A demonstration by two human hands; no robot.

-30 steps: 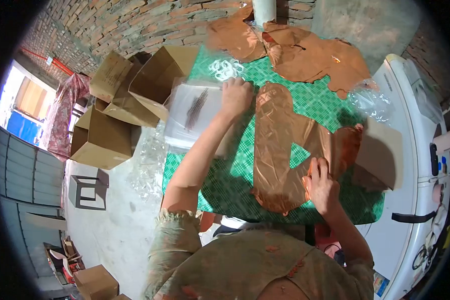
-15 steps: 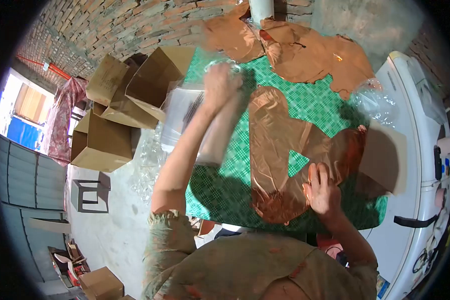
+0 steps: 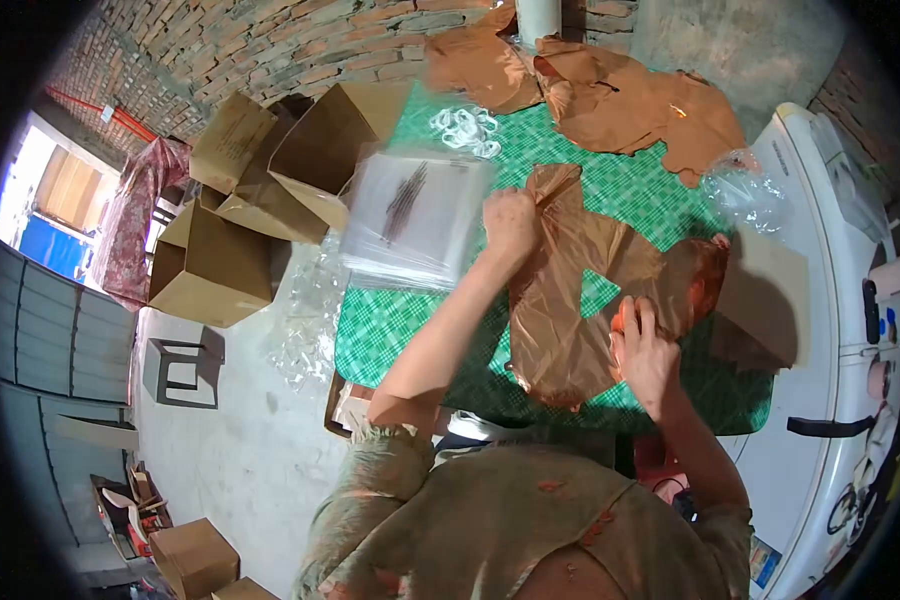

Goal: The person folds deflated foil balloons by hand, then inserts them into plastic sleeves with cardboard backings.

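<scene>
Foil shape point(image 3: 550, 335), copper-coloured, lies on the green surface point(image 3: 400, 335), right of the clear bags point(image 3: 425, 215). Left hand point(image 3: 510, 222) grips its far left part; right hand point(image 3: 648, 355) curled over its near edge, cannot tell whether gripping.

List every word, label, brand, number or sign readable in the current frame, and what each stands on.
No text can be read with confidence.
Cardboard carton: faint printing, too small and blurred to read.
Stack of clear plastic sheets: dark streaky patch, no legible lettering.
White appliance: small marks, too small to read.
Copper foil piece, under the hands: no printed text can be made out.
</scene>
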